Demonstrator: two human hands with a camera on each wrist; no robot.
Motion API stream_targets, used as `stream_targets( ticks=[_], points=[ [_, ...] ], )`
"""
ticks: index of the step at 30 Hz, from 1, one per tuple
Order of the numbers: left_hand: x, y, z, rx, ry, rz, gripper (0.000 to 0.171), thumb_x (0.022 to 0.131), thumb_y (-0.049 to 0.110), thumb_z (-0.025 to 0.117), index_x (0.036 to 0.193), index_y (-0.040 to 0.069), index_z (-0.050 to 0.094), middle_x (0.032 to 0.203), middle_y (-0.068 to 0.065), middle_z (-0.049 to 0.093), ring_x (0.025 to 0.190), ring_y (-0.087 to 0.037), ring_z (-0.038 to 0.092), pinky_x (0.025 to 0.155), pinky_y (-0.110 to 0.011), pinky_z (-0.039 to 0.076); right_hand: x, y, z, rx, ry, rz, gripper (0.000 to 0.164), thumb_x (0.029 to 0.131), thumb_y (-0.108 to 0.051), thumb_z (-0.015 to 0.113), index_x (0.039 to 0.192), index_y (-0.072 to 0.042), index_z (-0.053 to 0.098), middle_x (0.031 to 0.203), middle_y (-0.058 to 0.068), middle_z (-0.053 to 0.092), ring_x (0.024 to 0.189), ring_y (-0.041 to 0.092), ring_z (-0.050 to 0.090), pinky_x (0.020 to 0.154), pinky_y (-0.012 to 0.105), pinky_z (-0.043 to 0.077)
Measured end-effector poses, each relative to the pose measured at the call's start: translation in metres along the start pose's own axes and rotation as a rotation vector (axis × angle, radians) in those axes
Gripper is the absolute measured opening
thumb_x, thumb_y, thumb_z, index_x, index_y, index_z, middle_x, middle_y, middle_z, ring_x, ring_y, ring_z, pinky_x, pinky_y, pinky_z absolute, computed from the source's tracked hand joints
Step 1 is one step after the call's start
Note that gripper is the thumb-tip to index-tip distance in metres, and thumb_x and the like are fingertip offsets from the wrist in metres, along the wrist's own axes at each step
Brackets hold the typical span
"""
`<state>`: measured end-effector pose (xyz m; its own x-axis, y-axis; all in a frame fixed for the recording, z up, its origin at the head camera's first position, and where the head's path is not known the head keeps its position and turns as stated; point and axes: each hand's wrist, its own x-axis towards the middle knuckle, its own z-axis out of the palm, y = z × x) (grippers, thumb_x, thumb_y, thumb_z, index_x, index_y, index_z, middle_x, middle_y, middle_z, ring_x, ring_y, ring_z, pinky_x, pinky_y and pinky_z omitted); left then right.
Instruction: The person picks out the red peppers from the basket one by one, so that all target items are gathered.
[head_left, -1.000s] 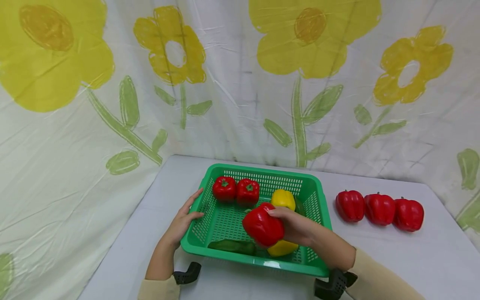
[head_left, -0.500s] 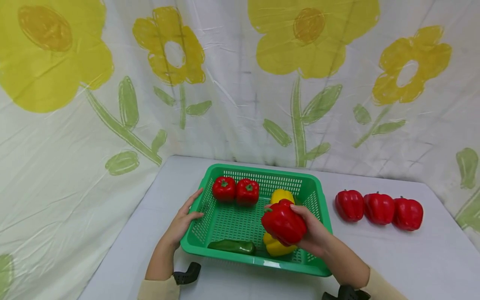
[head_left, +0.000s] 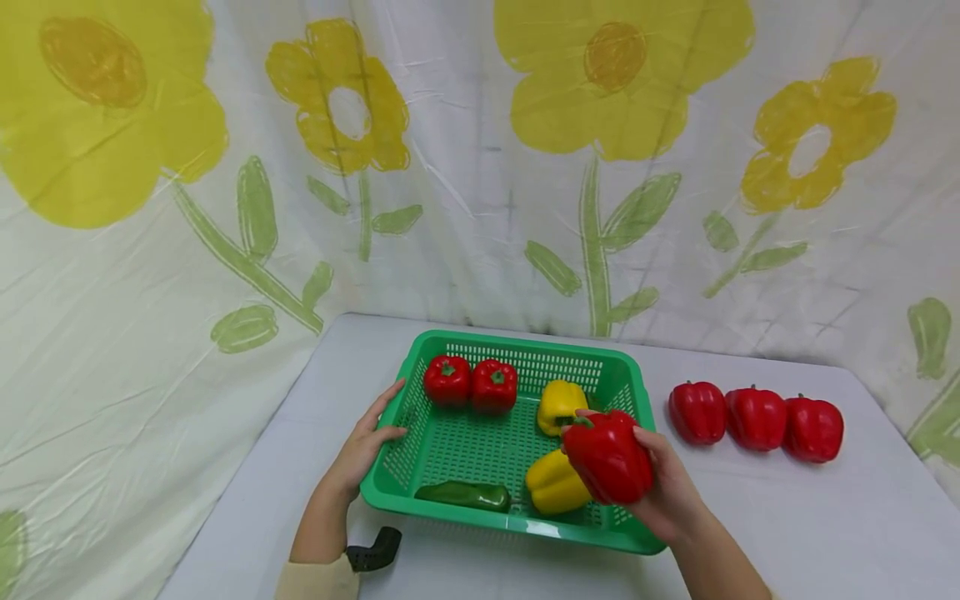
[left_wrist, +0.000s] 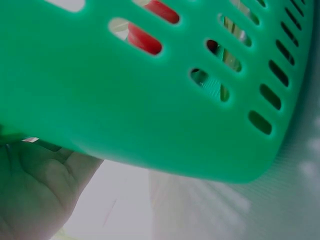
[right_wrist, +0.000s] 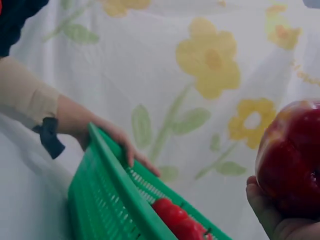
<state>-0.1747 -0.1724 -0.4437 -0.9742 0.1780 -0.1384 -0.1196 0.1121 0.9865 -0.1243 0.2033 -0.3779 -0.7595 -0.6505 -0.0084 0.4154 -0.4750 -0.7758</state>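
My right hand [head_left: 667, 492] holds a red bell pepper [head_left: 609, 457] above the right front part of a green plastic basket [head_left: 525, 523]. In the right wrist view, the fingers [right_wrist: 262, 202] support this pepper from below. On the basket's left side, my left hand [head_left: 360, 450] grips the rim, its fingers bent over the edge; the left wrist view shows the palm outside the wall, with the fingertips hidden. Inside the basket are two red bell peppers [head_left: 492, 387] at the back left, yellow bell peppers [head_left: 558, 407] on the right and a long green pepper [head_left: 463, 495] along the front.
Three red bell peppers [head_left: 757, 419] stand in a row on the white table [head_left: 757, 517], right of the basket. A white cloth with yellow flowers [head_left: 465, 167] hangs behind the table. Another green item, mostly hidden, lies behind the back yellow pepper.
My right hand has carried the red bell pepper to the right, from above the basket's middle toward its right front corner. More of both yellow peppers shows. The left hand stays on the rim.
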Motion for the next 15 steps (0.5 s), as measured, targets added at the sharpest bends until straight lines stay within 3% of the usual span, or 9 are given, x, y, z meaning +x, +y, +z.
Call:
stream_targets(
  ticks=[6, 15],
  points=[
    [0.000, -0.001, 0.000, 0.004, 0.002, -0.001, 0.066, 0.090, 0.005, 0.045, 0.147, 0.033, 0.024, 0.157, -0.001, 0.009, 0.142, -0.030, 0.017, 0.103, -0.044, 0.033, -0.013, 0.003, -0.005, 0.012, -0.036, -0.131, 0.040, 0.098, -0.016, 0.030, 0.138, -0.019, 0.030, 0.139, -0.002, 0.046, 0.123, 0.017, 0.048, 0.097, 0.035, 0.045],
    [0.000, -0.001, -0.001, -0.005, -0.011, 0.008, 0.068, 0.090, 0.005, 0.046, 0.148, 0.031, 0.023, 0.158, -0.001, 0.008, 0.141, -0.027, 0.017, 0.103, -0.042, 0.032, -0.041, 0.005, -0.021, -0.002, 0.058, -0.221, 0.043, 0.099, -0.016, 0.024, 0.141, -0.023, 0.030, 0.143, -0.005, 0.043, 0.125, 0.014, 0.046, 0.096, 0.035, 0.046]
  ],
)
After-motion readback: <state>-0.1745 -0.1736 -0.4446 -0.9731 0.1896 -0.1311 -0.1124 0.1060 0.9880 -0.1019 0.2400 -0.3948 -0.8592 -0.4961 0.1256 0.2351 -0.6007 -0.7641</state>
